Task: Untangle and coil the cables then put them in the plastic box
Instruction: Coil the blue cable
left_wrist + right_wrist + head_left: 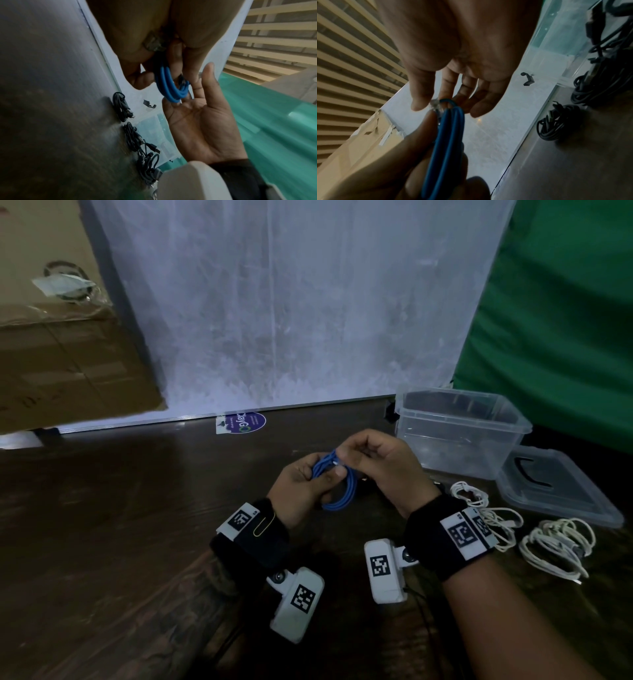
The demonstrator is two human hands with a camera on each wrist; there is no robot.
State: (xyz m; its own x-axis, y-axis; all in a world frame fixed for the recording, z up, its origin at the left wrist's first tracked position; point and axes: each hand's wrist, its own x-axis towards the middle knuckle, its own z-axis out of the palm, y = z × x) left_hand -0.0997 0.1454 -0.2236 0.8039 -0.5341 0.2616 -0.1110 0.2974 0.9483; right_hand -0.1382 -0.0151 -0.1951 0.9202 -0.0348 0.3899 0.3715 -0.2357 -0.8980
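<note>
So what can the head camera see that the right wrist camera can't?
Only the head view shows the box lid, the purple sticker, the green cloth and both wrist bands. Only the right wrist view shows the slatted panel and the cable's clear plug close up. Both show the blue cable, coiled, held in the grip of the left hand and right hand, plus the plastic box.

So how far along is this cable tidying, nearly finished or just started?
Early on, it seems. The blue cable already sits in loops, held by the left hand while the right hand pinches its end at the top. The box looks empty, its lid off beside it. The white cables lie on the table in rough bundles, none boxed yet.
</note>
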